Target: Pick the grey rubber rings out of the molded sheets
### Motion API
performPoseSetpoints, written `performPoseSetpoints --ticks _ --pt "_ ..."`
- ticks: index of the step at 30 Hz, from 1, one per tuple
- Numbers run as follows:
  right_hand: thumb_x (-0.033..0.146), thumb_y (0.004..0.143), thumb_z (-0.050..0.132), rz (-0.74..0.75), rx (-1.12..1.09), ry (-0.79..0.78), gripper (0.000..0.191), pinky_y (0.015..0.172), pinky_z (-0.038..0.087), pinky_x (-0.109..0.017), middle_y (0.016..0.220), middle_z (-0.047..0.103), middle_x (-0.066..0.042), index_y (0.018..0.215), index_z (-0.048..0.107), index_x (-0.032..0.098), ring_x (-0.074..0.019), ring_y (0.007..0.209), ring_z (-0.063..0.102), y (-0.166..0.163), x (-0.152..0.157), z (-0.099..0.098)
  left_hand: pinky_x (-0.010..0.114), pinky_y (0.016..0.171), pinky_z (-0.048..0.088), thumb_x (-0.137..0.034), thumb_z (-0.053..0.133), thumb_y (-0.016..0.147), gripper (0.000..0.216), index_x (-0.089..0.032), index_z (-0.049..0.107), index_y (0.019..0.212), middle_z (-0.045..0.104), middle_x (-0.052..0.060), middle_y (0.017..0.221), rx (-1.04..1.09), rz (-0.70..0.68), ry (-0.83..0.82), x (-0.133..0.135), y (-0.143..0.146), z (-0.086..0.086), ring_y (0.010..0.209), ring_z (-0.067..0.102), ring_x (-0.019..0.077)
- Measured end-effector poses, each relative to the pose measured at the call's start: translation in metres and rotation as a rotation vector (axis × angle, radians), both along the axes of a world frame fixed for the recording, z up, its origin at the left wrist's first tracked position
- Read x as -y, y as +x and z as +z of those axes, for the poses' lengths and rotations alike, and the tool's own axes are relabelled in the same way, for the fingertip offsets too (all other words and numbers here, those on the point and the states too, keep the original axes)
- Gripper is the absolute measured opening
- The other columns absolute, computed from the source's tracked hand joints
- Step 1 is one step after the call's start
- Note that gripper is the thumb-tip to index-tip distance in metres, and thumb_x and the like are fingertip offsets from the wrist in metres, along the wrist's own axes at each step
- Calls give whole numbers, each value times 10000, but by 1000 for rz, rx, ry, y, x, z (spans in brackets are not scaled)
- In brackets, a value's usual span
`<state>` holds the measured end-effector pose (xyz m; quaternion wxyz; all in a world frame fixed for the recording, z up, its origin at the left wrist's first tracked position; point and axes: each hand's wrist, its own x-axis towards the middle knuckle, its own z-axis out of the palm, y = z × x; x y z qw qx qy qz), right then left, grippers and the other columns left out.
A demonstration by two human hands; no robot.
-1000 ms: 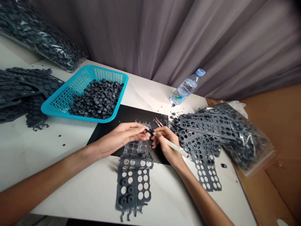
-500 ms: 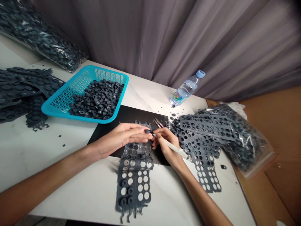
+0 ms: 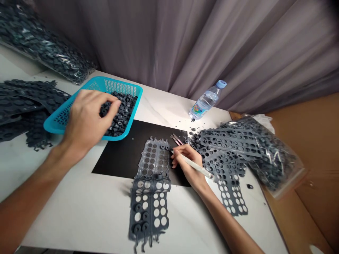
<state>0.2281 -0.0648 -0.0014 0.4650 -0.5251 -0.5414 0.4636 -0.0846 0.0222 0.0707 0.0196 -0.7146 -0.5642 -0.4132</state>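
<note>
My left hand (image 3: 88, 118) is over the blue basket (image 3: 129, 129), thumb and forefinger curled together; whatever is between their tips is hidden. Small dark grey rubber rings (image 3: 123, 114) fill the basket's bottom. In my right hand (image 3: 189, 160) is a white pen-shaped tool (image 3: 197, 167), its tip close to the right edge of a perforated dark rubber sheet (image 3: 151, 187). That sheet runs from the black mat (image 3: 116, 155) onto the white table. Most of its round holes are bare, while a few rings sit in it at the near end and at the far right corner.
Small scissors (image 3: 177, 139) lie past my right hand. To the right are a pile of perforated sheets (image 3: 230, 144) and a clear bag (image 3: 280, 165) of dark pieces. A water bottle (image 3: 205, 102) stands behind. More sheets (image 3: 23, 102) and a large bag (image 3: 50, 46) occupy the left.
My left hand has left the sheet beside my right hand and moved left to the basket. The small dark piece at its fingertips is out of sight. My right hand has stayed put.
</note>
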Motion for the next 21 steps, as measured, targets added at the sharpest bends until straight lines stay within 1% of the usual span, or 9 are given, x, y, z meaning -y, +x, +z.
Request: performPoseSetpoints --ticks 2,3,5,7,10,12,14,21 --pt "420 977 693 -7 16 -8 219 553 546 -266 789 684 -17 967 672 202 -147 592 636 4 -1 -3 429 1123 420 -361 558 1054 232 -193 719 1035 711 55 1085 -73 -175 -3 9 27 -9 1152 581 258" --pt "419 971 695 -9 17 -14 220 543 544 -263 780 681 -14 962 668 202 -147 588 631 5 -2 -4 421 1094 434 -346 538 1065 235 -190 712 1043 697 66 1090 -113 -292 -39 15 43 -14 1140 576 260" --pt "417 954 706 1 7 -27 221 527 540 -258 770 679 -11 948 659 201 -145 579 621 7 -4 -5 403 1052 456 -318 527 1075 211 -202 697 1121 676 68 1147 -175 -522 -170 26 73 -28 1128 580 251" --pt "408 940 718 26 -11 -35 217 524 542 -257 769 682 -11 941 654 200 -143 577 615 8 -5 -5 414 1036 463 -317 535 1077 226 -210 668 1225 649 73 1204 -210 -624 -278 33 93 -43 1125 579 252" --pt "393 943 715 54 -20 -37 206 528 545 -256 770 685 -11 942 656 196 -141 583 618 7 -6 -3 424 1039 461 -343 551 1078 261 -227 638 1295 631 66 1225 -200 -670 -359 34 100 -63 1136 573 253" --pt "387 951 710 59 -19 -38 202 528 545 -253 779 691 -14 945 662 191 -136 582 617 6 -6 -2 420 1037 463 -363 562 1076 262 -237 641 1291 632 58 1218 -177 -679 -385 31 97 -70 1138 570 251" --pt "390 958 706 55 -15 -39 206 526 542 -248 783 695 -17 942 667 188 -131 578 615 6 -6 -2 418 1037 462 -374 574 1071 258 -241 646 1280 634 53 1215 -159 -683 -394 30 93 -71 1140 567 251" --pt "399 971 694 52 3 -41 210 529 527 -240 777 696 -15 930 651 198 -131 591 616 6 -6 -1 409 1033 463 -381 577 1073 269 -225 645 1281 629 55 1218 -168 -675 -391 31 94 -68 1140 559 248"
